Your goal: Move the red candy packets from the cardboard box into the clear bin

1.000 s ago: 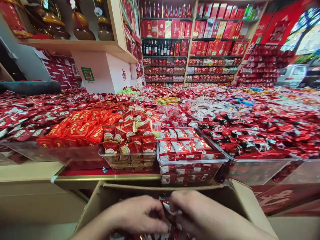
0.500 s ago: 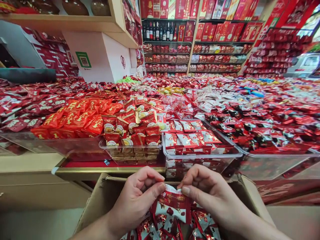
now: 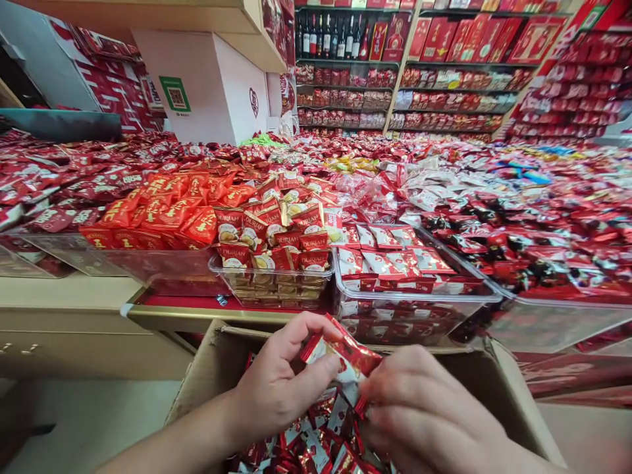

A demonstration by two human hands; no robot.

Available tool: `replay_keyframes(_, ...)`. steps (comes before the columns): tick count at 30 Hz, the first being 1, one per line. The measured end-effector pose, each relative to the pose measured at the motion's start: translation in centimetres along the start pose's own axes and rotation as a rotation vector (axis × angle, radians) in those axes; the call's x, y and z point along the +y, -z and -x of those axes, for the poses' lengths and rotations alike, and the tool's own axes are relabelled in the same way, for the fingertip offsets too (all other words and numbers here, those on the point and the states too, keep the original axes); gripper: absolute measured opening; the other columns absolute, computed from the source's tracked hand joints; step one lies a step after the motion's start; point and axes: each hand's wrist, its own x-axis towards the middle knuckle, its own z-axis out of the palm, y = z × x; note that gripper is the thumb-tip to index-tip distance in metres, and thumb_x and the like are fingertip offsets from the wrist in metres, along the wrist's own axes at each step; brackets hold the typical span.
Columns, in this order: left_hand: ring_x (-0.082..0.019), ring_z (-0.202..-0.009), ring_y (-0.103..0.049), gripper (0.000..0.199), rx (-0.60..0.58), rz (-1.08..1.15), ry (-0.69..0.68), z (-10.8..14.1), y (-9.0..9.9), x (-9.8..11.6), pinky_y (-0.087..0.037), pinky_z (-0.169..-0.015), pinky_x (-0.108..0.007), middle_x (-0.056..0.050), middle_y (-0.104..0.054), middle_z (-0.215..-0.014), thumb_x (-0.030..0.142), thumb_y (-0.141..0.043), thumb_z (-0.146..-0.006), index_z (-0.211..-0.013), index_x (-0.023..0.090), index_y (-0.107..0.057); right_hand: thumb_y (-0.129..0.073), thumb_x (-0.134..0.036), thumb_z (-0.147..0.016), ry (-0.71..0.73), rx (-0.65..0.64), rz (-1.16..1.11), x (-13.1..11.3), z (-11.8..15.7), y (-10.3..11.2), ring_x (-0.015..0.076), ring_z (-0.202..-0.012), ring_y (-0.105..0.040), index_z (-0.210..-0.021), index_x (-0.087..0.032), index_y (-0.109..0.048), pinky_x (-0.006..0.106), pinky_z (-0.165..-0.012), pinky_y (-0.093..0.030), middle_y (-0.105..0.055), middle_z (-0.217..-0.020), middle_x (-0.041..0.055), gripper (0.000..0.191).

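My left hand (image 3: 286,375) pinches a red and white candy packet (image 3: 353,359) between thumb and forefinger, over an open cardboard box (image 3: 518,401). At the packet's lower right end is my right hand (image 3: 419,401), its fingers curled and blurred; they close on that end, where a bit of red and white wrapper shows. Below both hands, loose red and white packets (image 3: 316,447) lie inside the box. Just beyond it stands a clear bin (image 3: 419,299) with similar packets in rows.
Left of that bin are a bin of durian packets (image 3: 271,263) and a heap of orange-red packets (image 3: 153,210). Dark red packets (image 3: 523,250) fill a bin at right. Behind are shelves with bottles (image 3: 328,39) and a white pillar (image 3: 197,85).
The packet has been tilted and raised between my hands. My right hand has turned and curled over its end. The view has shifted downward, showing more of the box's contents.
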Motion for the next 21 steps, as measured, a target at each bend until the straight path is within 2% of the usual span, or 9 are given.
replay_keyframes(2,-0.01,-0.076,-0.054,0.013,0.01,-0.056,-0.038,0.0,0.0,-0.1,-0.044,-0.067,-0.017,0.001,-0.059,-0.088,0.019,-0.053,-0.083,-0.096,0.022,-0.053,-0.057,-0.009,-0.077,-0.15,0.152,-0.005,0.5,0.1,-0.6,0.0186,-0.083,-0.061,-0.099,-0.023,-0.056,0.031,-0.072,-0.052,-0.066,-0.088,0.0069,0.026)
replay_keyframes(3,-0.01,-0.076,-0.055,0.017,0.002,-0.066,-0.037,0.0,0.0,-0.1,-0.045,-0.066,-0.017,0.0,-0.059,-0.088,0.018,-0.052,-0.084,-0.1,0.022,-0.051,-0.056,-0.009,-0.077,-0.251,0.177,-0.021,0.8,0.2,-0.9,0.0185,-0.083,-0.061,-0.097,-0.022,-0.056,0.03,-0.071,-0.052,-0.065,-0.088,0.0069,0.024)
replay_keyframes(7,-0.011,-0.078,-0.06,0.042,-0.005,-0.027,-0.051,-0.1,-0.2,-0.5,-0.048,-0.071,-0.02,-0.001,-0.063,-0.093,0.013,-0.054,-0.083,-0.119,0.026,-0.036,-0.052,-0.019,-0.083,-0.569,0.046,-0.248,1.7,0.9,-1.8,0.0133,-0.065,-0.058,-0.09,-0.022,-0.052,0.021,-0.053,-0.049,-0.06,-0.075,0.0016,0.008)
replay_keyframes(9,-0.012,-0.08,-0.061,0.051,0.009,0.003,-0.088,0.0,-0.3,-0.6,-0.048,-0.073,-0.02,0.0,-0.064,-0.094,0.013,-0.054,-0.082,-0.123,0.03,-0.03,-0.05,-0.018,-0.084,-0.578,0.011,-0.297,1.6,1.1,-1.9,0.0124,-0.063,-0.056,-0.085,-0.021,-0.051,0.021,-0.052,-0.047,-0.058,-0.072,0.0007,0.004)
replay_keyframes(13,-0.011,-0.079,-0.062,0.05,0.055,0.008,-0.161,0.4,-0.3,-1.4,-0.05,-0.072,-0.021,0.0,-0.061,-0.1,0.016,-0.047,-0.088,-0.127,0.037,-0.025,-0.049,-0.01,-0.08,-0.423,0.025,-0.287,1.0,0.2,-0.4,0.0107,-0.06,-0.056,-0.077,-0.021,-0.052,0.02,-0.055,-0.047,-0.059,-0.07,-0.0002,0.011)
replay_keyframes(16,-0.01,-0.064,-0.06,0.039,0.046,0.033,-0.257,0.4,0.0,-2.5,-0.051,-0.06,-0.021,-0.001,-0.06,-0.091,0.025,-0.041,-0.091,-0.126,0.037,-0.03,-0.053,-0.012,-0.079,-0.414,0.326,-0.146,2.2,-2.0,2.3,0.0111,-0.063,-0.059,-0.081,-0.021,-0.055,0.02,-0.056,-0.048,-0.062,-0.073,0.0007,0.009)
replay_keyframes(18,-0.01,-0.059,-0.057,0.037,-0.01,-0.048,-0.295,0.2,0.1,-3.4,-0.048,-0.055,-0.019,0.0,-0.06,-0.083,0.026,-0.041,-0.09,-0.124,0.036,-0.033,-0.057,-0.018,-0.078,-0.473,0.512,-0.07,4.3,-4.4,4.3,0.0116,-0.062,-0.058,-0.082,-0.02,-0.056,0.02,-0.053,-0.047,-0.062,-0.071,0.0015,0.005)
replay_keyframes(19,-0.009,-0.058,-0.055,0.038,-0.05,-0.114,-0.307,0.2,0.2,-3.8,-0.046,-0.053,-0.018,0.0,-0.06,-0.081,0.024,-0.043,-0.089,-0.124,0.037,-0.034,-0.059,-0.02,-0.076,-0.546,0.528,-0.071,5.6,-5.7,5.1,0.0111,-0.057,-0.057,-0.081,-0.019,-0.056,0.02,-0.048,-0.045,-0.061,-0.067,0.0014,0.005)
replay_keyframes(21,-0.008,-0.056,-0.054,0.044,-0.122,-0.264,-0.326,0.0,0.3,-4.5,-0.043,-0.051,-0.016,0.0,-0.062,-0.08,0.021,-0.046,-0.088,-0.125,0.038,-0.032,-0.059,-0.021,-0.075,-0.754,0.439,-0.119,8.5,-8.3,5.9,0.0089,-0.049,-0.052,-0.077,-0.015,-0.055,0.018,-0.04,-0.038,-0.058,-0.06,0.0009,0.007)
